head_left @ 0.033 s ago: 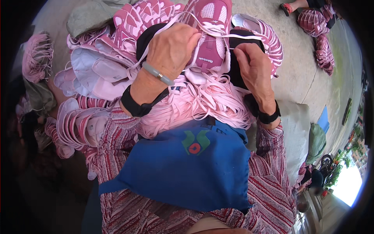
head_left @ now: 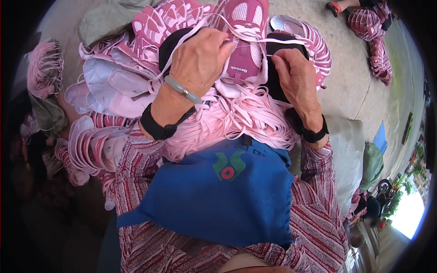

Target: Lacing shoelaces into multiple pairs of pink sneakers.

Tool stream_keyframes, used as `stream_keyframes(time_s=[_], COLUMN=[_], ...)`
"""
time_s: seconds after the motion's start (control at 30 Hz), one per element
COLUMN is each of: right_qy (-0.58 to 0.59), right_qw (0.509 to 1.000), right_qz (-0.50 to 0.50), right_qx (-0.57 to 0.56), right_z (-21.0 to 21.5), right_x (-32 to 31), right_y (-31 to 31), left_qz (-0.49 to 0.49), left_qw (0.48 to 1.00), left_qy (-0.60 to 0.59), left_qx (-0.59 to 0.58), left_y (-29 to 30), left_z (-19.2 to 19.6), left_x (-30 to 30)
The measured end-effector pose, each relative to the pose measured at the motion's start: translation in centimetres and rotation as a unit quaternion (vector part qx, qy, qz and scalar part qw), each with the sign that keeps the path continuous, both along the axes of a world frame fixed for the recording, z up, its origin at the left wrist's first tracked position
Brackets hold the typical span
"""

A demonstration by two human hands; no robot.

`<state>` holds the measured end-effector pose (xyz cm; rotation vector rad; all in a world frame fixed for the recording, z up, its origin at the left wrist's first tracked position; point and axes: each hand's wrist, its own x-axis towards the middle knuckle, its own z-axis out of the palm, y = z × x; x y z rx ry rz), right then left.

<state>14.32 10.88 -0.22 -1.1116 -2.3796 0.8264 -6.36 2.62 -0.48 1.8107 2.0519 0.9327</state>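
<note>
A grey concrete floor (head_left: 343, 86) is spread across the upper right of the view and is crossed there by a thin dark line (head_left: 363, 101). Toward its right edge the surface is tinged yellowish green, and a narrow dark strip (head_left: 407, 129) is set near that edge. A flat blue piece (head_left: 380, 137) is laid beside a green sack (head_left: 373, 164). Near the floor's lower right corner, a wheel (head_left: 384, 186) and green plants (head_left: 392, 207) are lit by strong white light (head_left: 409, 217), while the lower left is sunk in deep shadow (head_left: 68, 227).
</note>
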Motion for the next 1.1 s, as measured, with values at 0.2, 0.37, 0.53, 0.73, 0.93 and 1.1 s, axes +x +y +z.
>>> stream_keyframes(time_s=[0.2, 0.37, 0.53, 0.73, 0.93, 1.1], right_qy=[0.055, 0.055, 0.056, 0.005, -0.027, -0.019], right_qw=[0.998, 0.998, 0.997, 0.993, 0.985, 0.98], right_qz=[-0.017, 0.018, 0.053, 0.114, 0.153, 0.167], right_qx=[0.014, 0.034, 0.026, -0.021, 0.077, 0.103], right_z=[-0.5, -1.1, -1.5, -0.6, 0.1, -0.3], right_x=[0.1, -0.5, -1.2, -0.9, -1.9, -3.0], right_y=[1.0, 2.0, 2.4, 3.6, 3.9, 4.3], left_qz=[-0.017, -0.018, -0.009, -0.055, -0.089, -0.124], left_qw=[0.996, 0.995, 0.996, 0.993, 0.972, 0.948], left_qy=[0.088, 0.101, 0.086, 0.108, 0.217, 0.261], left_qx=[0.001, 0.014, 0.033, 0.015, 0.026, 0.131], left_y=[-0.2, 0.2, -0.1, 0.3, 1.5, 2.5], left_z=[-0.1, -0.6, -0.6, 0.3, 0.5, 0.5], left_x=[0.8, 0.4, 0.7, 1.1, 0.6, 0.2])
